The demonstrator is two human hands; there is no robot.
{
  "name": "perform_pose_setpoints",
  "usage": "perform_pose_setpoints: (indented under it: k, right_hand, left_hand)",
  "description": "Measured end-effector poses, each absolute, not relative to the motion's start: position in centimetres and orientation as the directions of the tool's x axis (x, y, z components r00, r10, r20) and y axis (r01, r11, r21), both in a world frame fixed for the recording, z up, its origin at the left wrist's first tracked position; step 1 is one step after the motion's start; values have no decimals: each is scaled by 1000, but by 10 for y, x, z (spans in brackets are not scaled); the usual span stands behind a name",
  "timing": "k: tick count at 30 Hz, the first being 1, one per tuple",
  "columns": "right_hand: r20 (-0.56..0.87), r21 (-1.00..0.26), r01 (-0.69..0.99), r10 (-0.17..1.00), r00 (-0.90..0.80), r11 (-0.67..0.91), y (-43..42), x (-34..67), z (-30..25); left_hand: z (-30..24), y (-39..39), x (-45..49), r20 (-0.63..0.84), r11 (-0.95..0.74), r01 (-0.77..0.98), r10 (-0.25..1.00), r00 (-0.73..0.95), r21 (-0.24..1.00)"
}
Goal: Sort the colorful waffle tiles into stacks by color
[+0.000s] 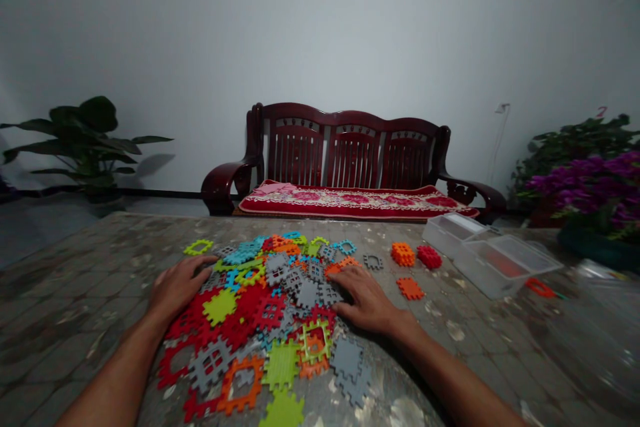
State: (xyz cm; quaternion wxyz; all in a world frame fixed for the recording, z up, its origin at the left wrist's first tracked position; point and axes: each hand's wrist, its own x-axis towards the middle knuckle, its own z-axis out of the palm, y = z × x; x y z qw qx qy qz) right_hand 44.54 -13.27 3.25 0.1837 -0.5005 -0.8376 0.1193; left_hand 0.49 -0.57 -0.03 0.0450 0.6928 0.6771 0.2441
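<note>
Cutting off a green plastic block [283, 409] at the bottom edge, hiding more blocks under the left hand [180, 287] and right hand [365, 300], blurring something red inside a clear box [530, 267], cutting off purple flowers [590, 180].

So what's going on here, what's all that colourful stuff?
A person has both hands spread flat on a heap of colourful interlocking plastic pieces. The left hand rests at the heap's left side, the right hand at its right side. Farther along the mottled tabletop sit stacked orange pieces, stacked red pieces and clear plastic boxes.
</note>
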Motion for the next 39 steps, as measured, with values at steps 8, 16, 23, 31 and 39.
perform_pose_setpoints:
  k: [8, 16, 23, 31, 39]
  right_hand:
    - [258, -439, 765, 881, -396, 472, -133, 448, 25]
    - [316, -577, 716, 916, -248, 393, -133, 450, 25]
    - [292, -602, 718, 933, -210, 349, -132, 459, 20]
    - [296, -611, 711, 933, -203, 349, -132, 456, 18]
    - [314, -523, 818, 946, -79, 242, -105, 458, 25]
  left_hand:
    - [1, -3, 3, 232, -66, 920, 972, -28, 387]
    - [1, -5, 4, 223, -64, 921, 974, -26, 383]
    - [3, -7, 6, 272, -81, 916, 962, -31, 393]
    - [3, -7, 7, 257, -80, 914, 966, -28, 398]
    - [2, -9, 8, 285, -81, 913, 958, -40, 399]
